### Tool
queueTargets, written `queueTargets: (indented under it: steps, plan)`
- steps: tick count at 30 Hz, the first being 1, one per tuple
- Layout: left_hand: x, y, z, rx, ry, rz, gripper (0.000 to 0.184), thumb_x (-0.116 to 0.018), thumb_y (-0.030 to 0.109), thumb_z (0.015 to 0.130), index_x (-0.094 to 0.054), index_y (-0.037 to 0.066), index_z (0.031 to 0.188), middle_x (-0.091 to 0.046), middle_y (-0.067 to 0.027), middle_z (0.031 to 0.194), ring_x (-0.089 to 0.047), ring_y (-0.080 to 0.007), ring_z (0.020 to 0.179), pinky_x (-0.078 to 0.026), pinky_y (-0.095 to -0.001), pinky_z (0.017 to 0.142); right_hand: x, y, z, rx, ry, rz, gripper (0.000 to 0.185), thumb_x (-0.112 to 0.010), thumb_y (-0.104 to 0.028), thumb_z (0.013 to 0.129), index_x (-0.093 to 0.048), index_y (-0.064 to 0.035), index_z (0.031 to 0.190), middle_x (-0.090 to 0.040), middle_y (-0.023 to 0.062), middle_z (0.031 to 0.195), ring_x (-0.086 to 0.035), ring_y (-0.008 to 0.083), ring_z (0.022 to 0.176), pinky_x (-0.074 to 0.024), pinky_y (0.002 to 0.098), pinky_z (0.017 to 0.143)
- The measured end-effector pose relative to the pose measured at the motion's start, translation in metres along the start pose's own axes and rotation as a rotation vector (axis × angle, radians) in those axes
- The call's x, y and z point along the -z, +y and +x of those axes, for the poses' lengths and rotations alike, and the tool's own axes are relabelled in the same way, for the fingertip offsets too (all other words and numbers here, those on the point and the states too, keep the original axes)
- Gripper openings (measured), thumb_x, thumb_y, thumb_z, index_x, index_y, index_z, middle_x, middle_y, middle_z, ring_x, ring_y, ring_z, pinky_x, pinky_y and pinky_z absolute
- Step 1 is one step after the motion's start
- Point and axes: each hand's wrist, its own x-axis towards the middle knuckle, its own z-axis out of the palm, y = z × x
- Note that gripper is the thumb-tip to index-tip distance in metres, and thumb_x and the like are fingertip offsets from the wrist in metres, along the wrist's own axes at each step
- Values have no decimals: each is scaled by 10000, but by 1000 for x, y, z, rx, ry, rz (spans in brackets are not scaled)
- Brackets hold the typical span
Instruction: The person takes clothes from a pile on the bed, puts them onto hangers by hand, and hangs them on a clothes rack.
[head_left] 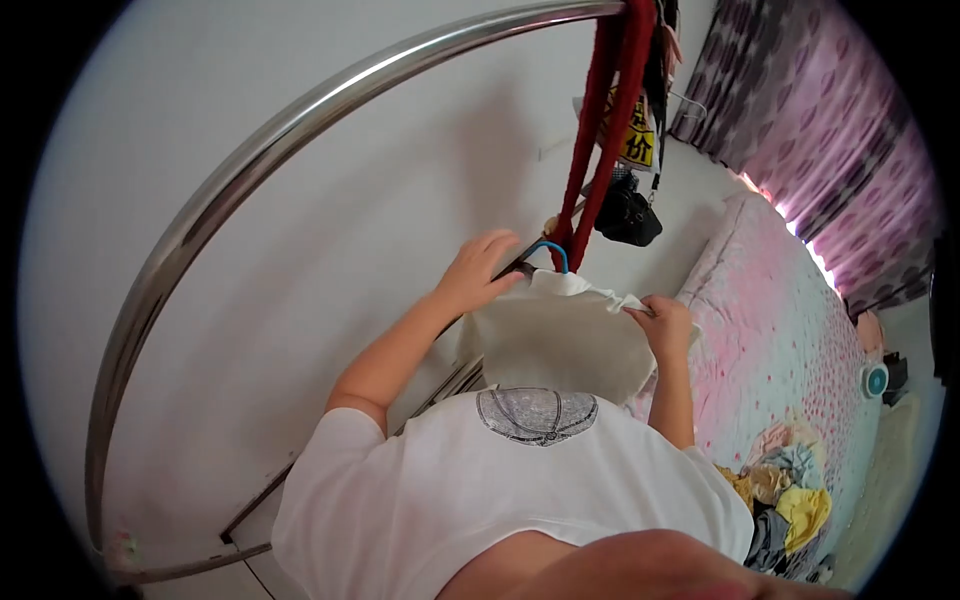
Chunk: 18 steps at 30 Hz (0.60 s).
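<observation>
A cream-white garment [560,335] hangs in front of my chest, its gathered upper edge running between my two hands. Above that edge rises the curved blue hook of a hanger [553,250], beside the lower end of a dark red cloth strip [598,150]. My left hand [478,272] is at the garment's left end, near the hanger and a dark bar, with fingers stretched and thumb apart. My right hand [664,326] is closed in a pinch on the garment's upper right edge, pulling it out sideways. The garment's lower part is hidden behind my white shirt.
A curved metal rail [330,95] arches across the left and top. A black bag [628,215] and a yellow-and-black sign [638,148] hang near it. On the right are a pink-and-white bed [745,330], piled clothes [800,515], a small teal fan [875,379] and patterned curtains [800,120].
</observation>
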Motion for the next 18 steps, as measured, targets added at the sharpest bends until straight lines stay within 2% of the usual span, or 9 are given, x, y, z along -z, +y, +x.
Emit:
queueTargets:
  steps: [1, 4, 7, 10, 13, 16, 18]
  plan:
    - [2, -2, 1, 4, -15, -60, 288, -586, 191, 781, -539, 59, 1032, -538, -114, 997, -496, -277, 954, -384, -367, 851, 1, -4, 2, 19, -10, -11, 288, -754, -272, 594, -611, -33, 667, -556, 106, 570, -539, 266, 522, -405, 349, 489]
    - [6, -9, 0, 31, -482, -291, 381, -578, 192, 799, -494, 64, 1147, -503, -98, 1158, -471, -231, 1061, -353, -348, 930, 4, -9, 5, 19, -40, 4, 292, -758, -261, 594, -610, -23, 676, -556, 107, 570, -533, 257, 510, -403, 333, 481]
    - [9, -8, -1, 269, -633, -560, 386, -559, 217, 813, -487, 73, 1164, -515, -88, 1144, -466, -203, 1068, -337, -339, 942, 13, -4, 13, -57, -37, 92, 293, -764, -249, 594, -608, -17, 683, -546, 101, 560, -514, 233, 490, -394, 309, 474]
    - [13, -10, -4, 370, -470, -529, 352, -536, 240, 833, -509, 61, 1135, -539, -73, 1105, -493, -174, 1023, -357, -317, 924, 17, 7, 18, -101, -14, 170, 279, -764, -231, 603, -607, -17, 690, -534, 89, 549, -491, 196, 476, -382, 286, 469]
    - [13, -16, -10, 551, -426, -577, 269, -516, 243, 848, -567, 36, 1013, -580, -38, 960, -525, -126, 881, -400, -266, 830, 21, 13, 19, -118, 24, 249, 256, -755, -213, 626, -612, -16, 705, -524, 74, 542, -470, 153, 476, -373, 266, 472]
    - [10, -32, -11, 675, -595, -691, 235, -509, 244, 855, -581, 23, 884, -570, -12, 823, -500, -99, 770, -406, -244, 729, 20, 19, 20, -142, -7, 243, 264, -752, -223, 632, -610, -13, 706, -525, 73, 545, -466, 150, 477, -371, 261, 474]
    - [16, -33, -10, 634, -631, -653, 247, -513, 260, 856, -580, 28, 907, -572, -8, 830, -501, -92, 795, -401, -240, 736, 17, 23, 19, -148, -7, 297, 268, -747, -229, 639, -607, -10, 706, -527, 74, 548, -464, 148, 476, -367, 264, 473]
